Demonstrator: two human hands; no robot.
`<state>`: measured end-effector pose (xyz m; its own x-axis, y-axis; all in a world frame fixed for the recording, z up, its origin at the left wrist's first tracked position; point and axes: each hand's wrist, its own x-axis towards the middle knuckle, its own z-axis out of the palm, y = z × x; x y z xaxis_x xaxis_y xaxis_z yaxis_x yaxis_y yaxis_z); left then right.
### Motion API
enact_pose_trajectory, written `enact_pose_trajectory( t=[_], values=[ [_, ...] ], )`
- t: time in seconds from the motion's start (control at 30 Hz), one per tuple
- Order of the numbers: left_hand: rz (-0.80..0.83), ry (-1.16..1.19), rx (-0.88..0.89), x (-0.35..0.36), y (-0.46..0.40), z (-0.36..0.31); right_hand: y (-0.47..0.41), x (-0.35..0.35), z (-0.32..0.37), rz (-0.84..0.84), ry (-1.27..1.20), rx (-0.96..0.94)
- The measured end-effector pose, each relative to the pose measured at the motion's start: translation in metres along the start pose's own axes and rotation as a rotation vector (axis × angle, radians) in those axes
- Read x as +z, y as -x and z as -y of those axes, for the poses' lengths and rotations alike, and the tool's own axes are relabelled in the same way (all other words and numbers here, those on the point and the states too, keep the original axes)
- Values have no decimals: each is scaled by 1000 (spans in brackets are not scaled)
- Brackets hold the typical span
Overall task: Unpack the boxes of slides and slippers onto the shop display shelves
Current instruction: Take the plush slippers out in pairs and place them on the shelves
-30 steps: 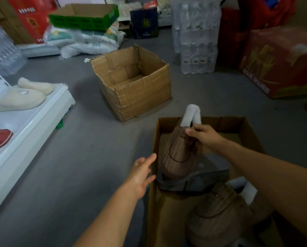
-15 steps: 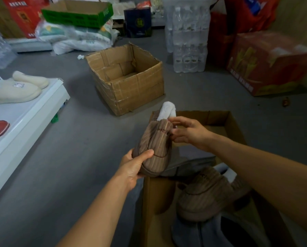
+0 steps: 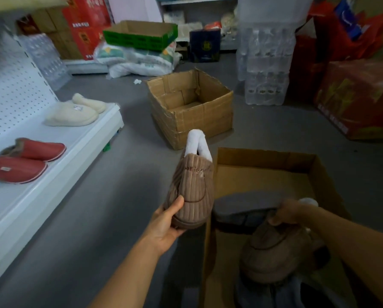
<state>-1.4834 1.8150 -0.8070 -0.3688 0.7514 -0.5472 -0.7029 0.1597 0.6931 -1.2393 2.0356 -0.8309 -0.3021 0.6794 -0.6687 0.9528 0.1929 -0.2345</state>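
My left hand grips the toe of a brown corduroy slipper with white lining, held upright just left of the open cardboard box. Down inside that box, my right hand curls over a second brown slipper, next to a grey sole. On the white display shelf at the left sit a red pair of slippers and a cream pair.
A second open cardboard box, with nothing showing inside, stands on the grey floor ahead. Shrink-wrapped water bottles, red cartons, white sacks and a green tray box line the back. Bare floor lies between shelf and boxes.
My left hand now holds the brown slipper alone and has lifted it left of the box. My right hand let go and dropped into the box onto the second slipper.
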Motion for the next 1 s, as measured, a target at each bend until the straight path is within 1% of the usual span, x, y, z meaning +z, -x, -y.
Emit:
enact_pose_trajectory(
  t=[0.17,0.3,0.43,0.57,0.77,0.87,1.0],
  values=[
    [-34,89,82,-40,18,-29,28,-41,81,-94,-87,-228],
    [-85,162,158,-77,42,-60,44,-46,155,-126,-265,-447],
    [-140,193,246,-123,75,-97,71,-40,227,-63,-326,-625],
    [-215,187,316,-169,121,-141,107,-33,296,2,-254,-756],
    [-297,184,340,-207,212,-193,173,-28,377,73,-186,-827],
    [-323,156,337,-213,259,-212,211,-32,406,111,-211,-845],
    [-380,175,307,-211,320,-238,268,-37,439,132,-178,-903]
  ],
)
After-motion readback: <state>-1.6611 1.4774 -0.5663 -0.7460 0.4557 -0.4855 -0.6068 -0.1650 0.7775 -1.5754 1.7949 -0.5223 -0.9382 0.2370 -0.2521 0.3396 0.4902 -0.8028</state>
